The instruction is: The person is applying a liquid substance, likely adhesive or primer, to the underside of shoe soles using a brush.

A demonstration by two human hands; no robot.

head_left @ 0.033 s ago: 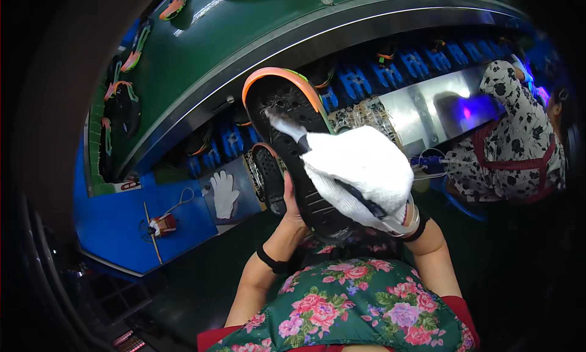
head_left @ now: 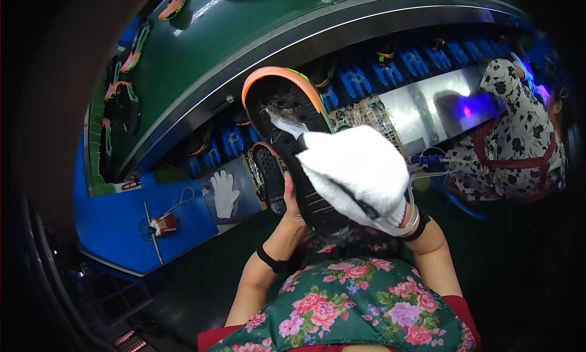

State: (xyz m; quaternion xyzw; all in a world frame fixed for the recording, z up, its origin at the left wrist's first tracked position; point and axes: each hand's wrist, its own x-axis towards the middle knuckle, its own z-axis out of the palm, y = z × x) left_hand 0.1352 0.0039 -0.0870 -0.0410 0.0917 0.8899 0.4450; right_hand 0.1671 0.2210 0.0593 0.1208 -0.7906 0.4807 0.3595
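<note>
Left hand [head_left: 293,206] curled round orange-rimmed black clog [head_left: 296,166], frame centre; its long axis upper-left to lower-right; gloved right hand [head_left: 360,172], wrapped on white-tipped brush [head_left: 285,124], nearer its upper end.

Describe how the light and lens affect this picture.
Head view: the worn white glove is nearly blown out; glare and a purple spot mark the metal plate; small glints dot the black clog; fisheye distortion bows the metal rail; the picture's rim falls into black.
</note>
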